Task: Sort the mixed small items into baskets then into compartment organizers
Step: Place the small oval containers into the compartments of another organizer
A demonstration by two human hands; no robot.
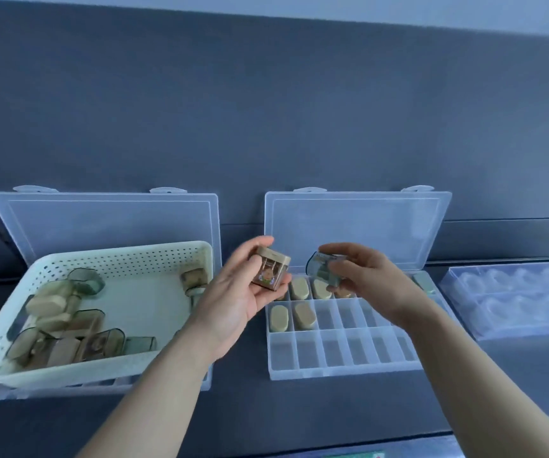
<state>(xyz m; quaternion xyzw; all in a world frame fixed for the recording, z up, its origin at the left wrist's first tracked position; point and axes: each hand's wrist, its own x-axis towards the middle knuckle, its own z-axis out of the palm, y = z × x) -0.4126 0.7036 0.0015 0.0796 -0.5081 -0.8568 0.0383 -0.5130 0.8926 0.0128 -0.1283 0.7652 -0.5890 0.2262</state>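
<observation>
Two bare forearms come up from the bottom of the frame over the dark tabletop. The hands meet in the middle of the frame, close together but not touching.

The left hand lies palm up, and its curled fingers and thumb hold a small brown box with a picture on its side. The right hand pinches a small greenish clear case between thumb and fingers, just beside the brown box. Both items are held in the air above the far left part of the clear compartment organizer.

This organizer lies on the tabletop right of centre. Its near row of compartments holds nothing. In the middle row, the two compartments at the left each hold a beige oval piece. The far row also holds such pieces, partly hidden behind the hands.

At the left of the frame a white perforated basket sits on top of a second clear organizer. The basket holds a mixed heap of beige pieces, brown boxes and greenish clear cases, mostly at its left and near side.

At the right edge lies a clear plastic tray with round hollows.

Behind, both organizers have their lids open and upright: the left lid and the right lid lean toward a dark grey-blue wall.
</observation>
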